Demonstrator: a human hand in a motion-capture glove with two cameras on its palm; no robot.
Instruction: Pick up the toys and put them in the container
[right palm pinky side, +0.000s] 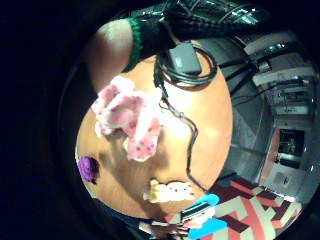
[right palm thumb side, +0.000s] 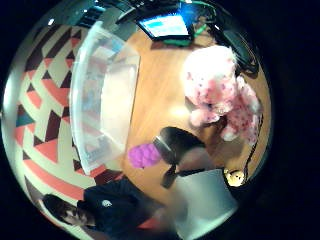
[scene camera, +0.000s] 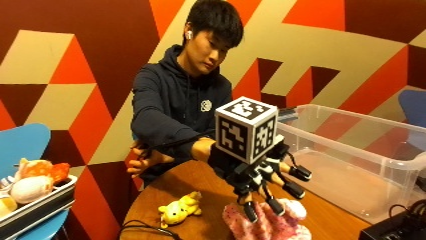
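Note:
My gloved right hand (scene camera: 266, 175) hovers palm down over a pink spotted plush toy (scene camera: 266, 225) on the round wooden table (scene camera: 193, 185). Its fingers are spread and point down, with the tips just at the plush's top, gripping nothing. The pink plush (right palm pinky side: 130, 117) (right palm thumb side: 220, 90) fills the middle of both palm views. A small yellow plush toy (scene camera: 178, 210) (right palm pinky side: 167, 191) lies on the table nearer the person. A purple toy (right palm pinky side: 88, 168) (right palm thumb side: 143, 155) sits at the table's edge. The clear plastic container (scene camera: 346, 116) (right palm thumb side: 107, 95) stands open beside the table.
The person's bare left hand (scene camera: 143, 160) rests at the table's far edge. A black device (scene camera: 393, 230) sits by the near right corner. A lit screen (right palm thumb side: 165, 25) stands at one end of the table. A blue chair (scene camera: 26, 145) with more soft toys stands at the left.

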